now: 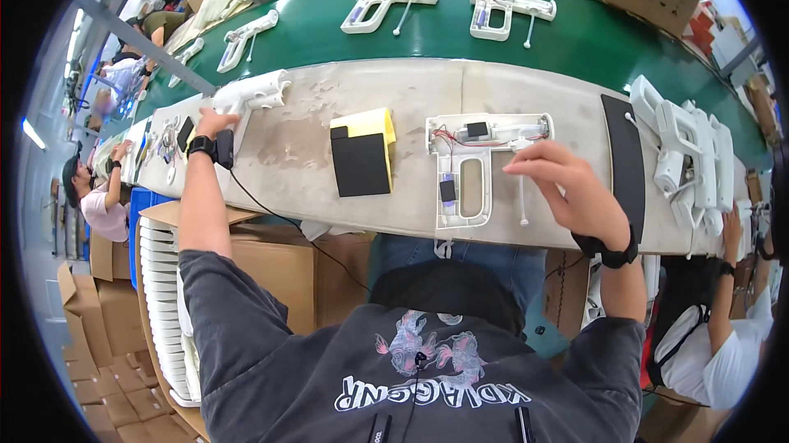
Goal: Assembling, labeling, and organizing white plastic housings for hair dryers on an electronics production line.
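Note:
On the left of the bench, my left hand (215,124) is closed at the near end of a white plastic gun-shaped housing (256,91); the shell partly hides its fingers. My right hand (575,192) hovers at the right of an open gun-shaped housing half (474,217), fingertips drawn together. Whether it pinches anything is too small to tell. Red wires (448,136) run inside that half. A black pad (477,129) lies in its barrel and another black pad (448,191) in its handle. A thin white rod (523,200) hangs down beside it.
Black foam (362,165) on yellow backing sheet (380,122) lies mid-bench. A long black strip (625,168) and stacked white housings (690,155) are at right. Beyond runs a green conveyor (312,40) carrying open housings (390,7). Co-workers sit left (107,188) and right (715,344).

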`<state>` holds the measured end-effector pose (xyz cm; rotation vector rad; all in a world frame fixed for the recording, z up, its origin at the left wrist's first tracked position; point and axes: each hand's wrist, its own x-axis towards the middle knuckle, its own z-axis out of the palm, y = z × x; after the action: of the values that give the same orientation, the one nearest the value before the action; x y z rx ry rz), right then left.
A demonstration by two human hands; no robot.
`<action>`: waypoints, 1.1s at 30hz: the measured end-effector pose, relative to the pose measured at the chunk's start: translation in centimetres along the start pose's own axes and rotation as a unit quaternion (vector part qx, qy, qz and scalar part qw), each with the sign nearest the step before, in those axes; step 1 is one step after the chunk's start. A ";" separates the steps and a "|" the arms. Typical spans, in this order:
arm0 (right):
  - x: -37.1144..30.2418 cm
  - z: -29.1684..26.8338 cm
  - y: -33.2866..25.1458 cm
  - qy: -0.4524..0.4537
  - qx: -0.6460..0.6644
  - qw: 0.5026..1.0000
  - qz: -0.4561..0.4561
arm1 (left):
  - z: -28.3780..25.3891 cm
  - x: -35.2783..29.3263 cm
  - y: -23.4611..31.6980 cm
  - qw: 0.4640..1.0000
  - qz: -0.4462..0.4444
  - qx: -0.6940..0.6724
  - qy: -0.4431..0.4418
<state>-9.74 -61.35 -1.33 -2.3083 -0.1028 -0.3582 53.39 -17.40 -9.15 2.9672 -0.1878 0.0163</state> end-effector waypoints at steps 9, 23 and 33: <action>5.3 -3.1 -2.1 0.240 -0.207 0.941 -0.121 | -8.5 -22.7 25.6 0.947 0.232 -0.088 0.202; 2.5 -3.9 7.2 0.075 -0.074 0.994 -0.003 | -2.4 -38.7 30.8 0.864 0.369 -0.342 0.002; 1.5 -1.5 11.0 0.035 -0.033 0.998 0.040 | 2.4 -34.3 31.9 0.777 0.488 -0.345 -0.200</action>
<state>-6.63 -70.05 -7.64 -2.3543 0.0358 -0.4064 15.33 -44.78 -6.95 1.8121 -1.4024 -0.4442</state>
